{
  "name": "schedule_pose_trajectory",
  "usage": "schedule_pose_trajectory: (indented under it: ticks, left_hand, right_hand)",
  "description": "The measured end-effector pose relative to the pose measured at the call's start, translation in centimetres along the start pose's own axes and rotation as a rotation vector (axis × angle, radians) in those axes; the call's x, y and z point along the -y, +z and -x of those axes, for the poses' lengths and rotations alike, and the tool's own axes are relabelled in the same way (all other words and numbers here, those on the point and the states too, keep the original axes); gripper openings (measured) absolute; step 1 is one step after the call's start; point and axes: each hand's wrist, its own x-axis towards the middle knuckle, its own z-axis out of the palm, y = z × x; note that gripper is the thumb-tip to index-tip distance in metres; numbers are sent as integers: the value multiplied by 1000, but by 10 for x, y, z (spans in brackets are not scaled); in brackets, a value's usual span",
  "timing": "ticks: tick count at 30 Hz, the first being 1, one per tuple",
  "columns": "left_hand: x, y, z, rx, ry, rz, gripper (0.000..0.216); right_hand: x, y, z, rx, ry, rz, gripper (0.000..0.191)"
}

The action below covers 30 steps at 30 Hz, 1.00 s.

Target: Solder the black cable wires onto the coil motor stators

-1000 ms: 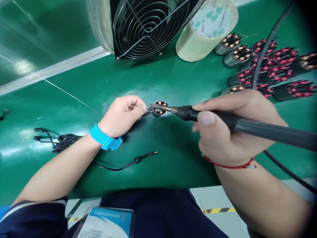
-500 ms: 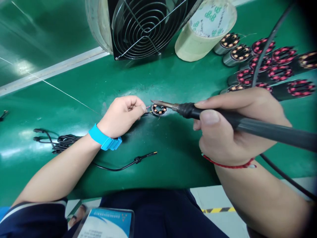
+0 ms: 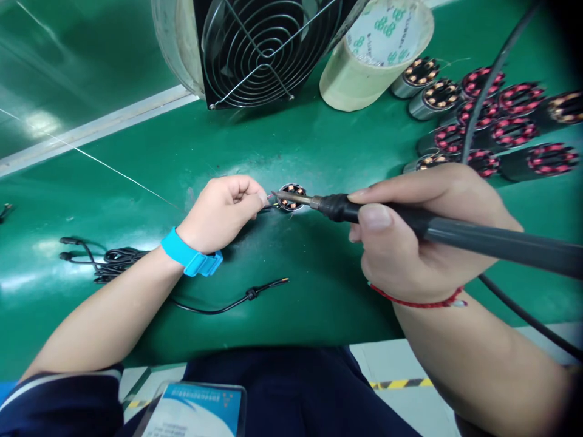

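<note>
My right hand (image 3: 423,233) is closed around a black soldering iron (image 3: 478,238), its metal tip reaching left to the near left edge of a small round stator with copper coils (image 3: 291,197) on the green bench (image 3: 282,145). My left hand (image 3: 223,209), a blue strap on its wrist, is pinched shut on thin wires at the stator's left side. The wire ends under my fingers are hidden.
A black wire-guarded fan (image 3: 268,48) and a wide tape roll (image 3: 378,51) stand at the back. Several more stators (image 3: 492,121) lie at the right. A loose black lead (image 3: 237,297) and a cable bundle (image 3: 104,261) lie near my left arm.
The iron's tip, lifted just above the stator half a second ago, has come back down and left onto the stator's edge. My left hand has stayed put.
</note>
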Motion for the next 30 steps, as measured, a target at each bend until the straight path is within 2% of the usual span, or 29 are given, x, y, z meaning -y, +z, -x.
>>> schedule_pose_trajectory:
  ticks: [8, 15, 19, 30]
  left_hand:
    - [1, -1, 0, 4, 3, -8, 13]
    - [0, -1, 1, 2, 1, -7, 13]
    - [1, 0, 0, 5, -5, -4, 13]
    - [0, -1, 0, 7, 7, -11, 13]
  right_hand:
    - [-1, -2, 0, -41, -18, 27, 16]
    - [1, -3, 0, -6, -13, 19, 18]
    - [-2, -2, 0, -32, 12, 32, 15]
    - [9, -6, 0, 46, 51, 27, 3]
